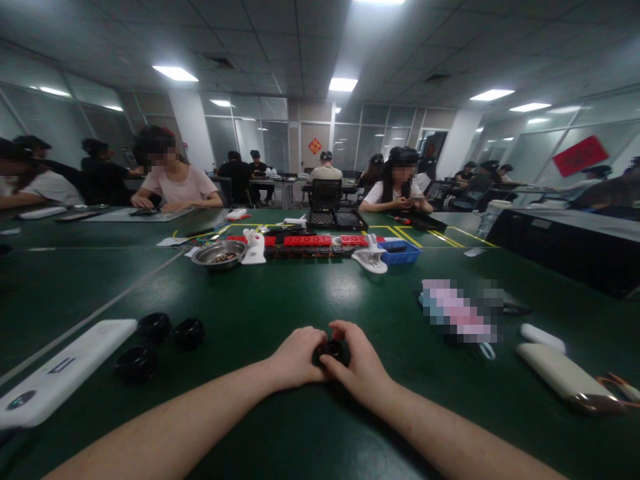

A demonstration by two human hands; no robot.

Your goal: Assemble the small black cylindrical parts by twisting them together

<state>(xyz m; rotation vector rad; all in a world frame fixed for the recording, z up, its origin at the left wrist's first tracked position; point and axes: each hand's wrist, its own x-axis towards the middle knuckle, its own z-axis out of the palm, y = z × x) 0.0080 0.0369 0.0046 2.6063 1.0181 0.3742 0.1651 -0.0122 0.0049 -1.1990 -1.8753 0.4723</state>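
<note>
Two hands meet on the green table: the left hand and right hand both grip a small black part between their fingers, near the table's middle. Three black rings lie well left, beside a white device

Three black round parts lie near left on the green table, beside a white flat device. Far across the middle stand a metal bowl, a row of red blocks and a blue tray. Near right lies a beige power bank. People sit at the far tables.
</note>
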